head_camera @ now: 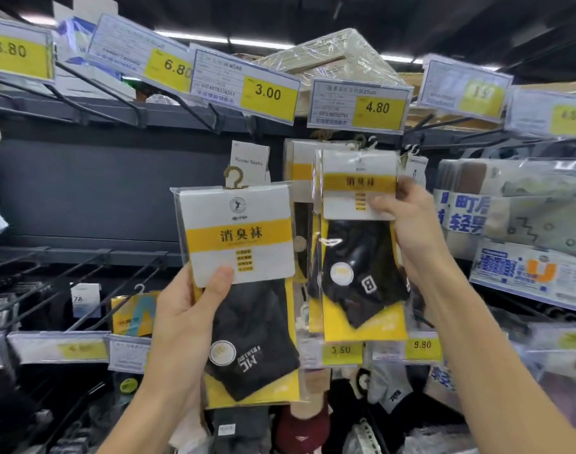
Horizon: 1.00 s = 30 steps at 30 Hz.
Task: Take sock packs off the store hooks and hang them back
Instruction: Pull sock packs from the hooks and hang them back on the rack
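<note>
My left hand grips a sock pack with a white and yellow card and a black sock marked MC; its brown hanger hangs free of any hook. My right hand pinches the card of a second sock pack, a black sock marked B on yellow backing, held up at the store hook under the 4.80 tag. Whether its hanger sits on the hook I cannot tell. More packs of the same kind hang behind it.
Price tags stick out on hook arms along the top rail. Several bare black hooks jut out at the left. Grey sock packs hang at the right, and more socks fill the rows below.
</note>
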Motion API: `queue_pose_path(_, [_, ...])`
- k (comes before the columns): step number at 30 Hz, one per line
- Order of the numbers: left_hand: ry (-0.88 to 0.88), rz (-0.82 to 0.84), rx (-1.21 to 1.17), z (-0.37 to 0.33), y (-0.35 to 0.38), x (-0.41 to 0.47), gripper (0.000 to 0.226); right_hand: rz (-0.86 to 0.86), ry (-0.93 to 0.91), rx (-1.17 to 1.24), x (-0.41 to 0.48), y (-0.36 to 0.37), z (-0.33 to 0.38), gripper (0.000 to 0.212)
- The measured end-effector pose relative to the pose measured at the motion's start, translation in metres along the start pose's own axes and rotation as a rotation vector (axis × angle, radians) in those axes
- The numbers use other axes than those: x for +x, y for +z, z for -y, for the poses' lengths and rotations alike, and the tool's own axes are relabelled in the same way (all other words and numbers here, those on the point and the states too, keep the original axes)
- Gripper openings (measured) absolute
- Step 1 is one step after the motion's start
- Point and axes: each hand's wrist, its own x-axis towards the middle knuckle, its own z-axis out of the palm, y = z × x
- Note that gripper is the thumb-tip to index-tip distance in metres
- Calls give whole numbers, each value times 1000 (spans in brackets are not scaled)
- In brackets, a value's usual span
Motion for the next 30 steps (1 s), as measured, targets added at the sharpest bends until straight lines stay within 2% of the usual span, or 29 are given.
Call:
queue_pose_path(5, [-10,76,54,1,4,-5,28,32,-127,-106,28,11,0,37])
queue_pose_path(13, [-79,160,80,3,10,-10,33,123,-186,-232,49,25,-29,46])
queue_pose_path(19, [-85,168,92,3,17,-13,32,109,-200,-379,50,25,-36,54])
queue_pose_path(23, [-87,165,69,1,19,-14,32,171,-154,-417,36,23,-28,61])
queue_pose_path(25, [-80,160,56,2,19,-14,32,106,-189,-435,19,25,-23,55])
queue_pose_path(27, [-66,154,46,1,18,-13,32,-101,-279,-389,-9,27,-17,43])
queue_pose_path(28, [-58,154,47,2,17,-12,31,-142,-332,-313,-27,28,-14,35])
queue_pose_path(30, [-44,172,51,2,18,-10,28,8,-358,-157,-62,31,-8,34])
